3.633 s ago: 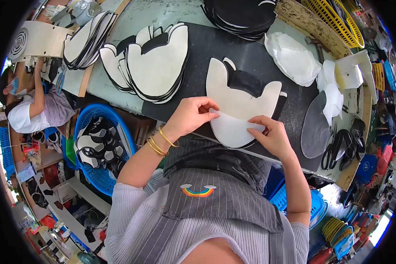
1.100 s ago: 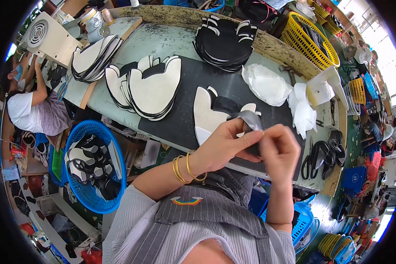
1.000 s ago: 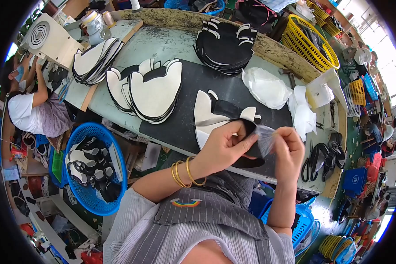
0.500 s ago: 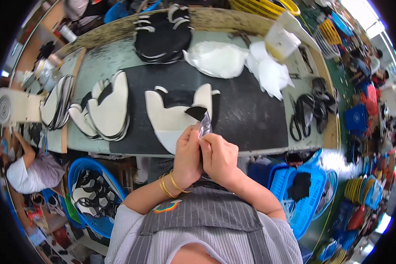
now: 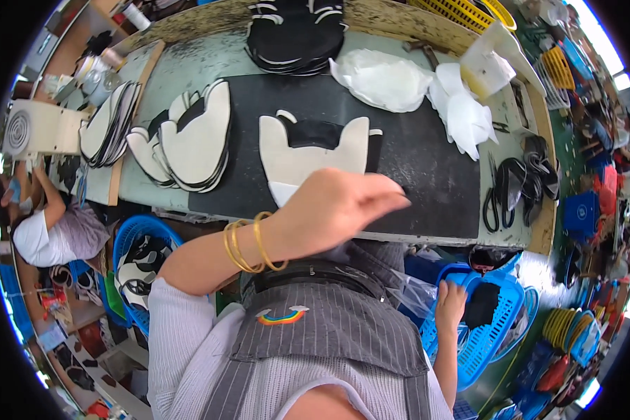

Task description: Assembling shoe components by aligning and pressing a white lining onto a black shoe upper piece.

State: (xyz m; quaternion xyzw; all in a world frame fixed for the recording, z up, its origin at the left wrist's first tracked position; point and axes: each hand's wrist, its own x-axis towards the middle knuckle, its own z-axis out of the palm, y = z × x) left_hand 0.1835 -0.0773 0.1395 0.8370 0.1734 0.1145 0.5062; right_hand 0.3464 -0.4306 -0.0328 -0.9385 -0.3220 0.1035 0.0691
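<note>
Your left hand [image 5: 339, 208], fingertips pinched together, is nearer, above the near end of the cream notched panel [image 5: 313, 162], notch facing away; your right hand [image 5: 451, 304], lower right, holds clear film [image 5: 411, 292].

Under and beyond the left fingers [image 5: 393, 194] spreads a desk [image 5: 210, 56] with a worn, pale green top. Past the fingers, its far side is closed by a scuffed wooden border [image 5: 392, 26], dark-stained in places; well to their right, a wooden edge [image 5: 544, 238] bounds the end. Farther right lies a green floor [image 5: 565, 133], with a glare patch [image 5: 541, 271] nearer the fingers. Bright window-like light [image 5: 621, 82] shows at the far right rim. Brown wooden furniture [image 5: 75, 43] stands far left of them.
</note>
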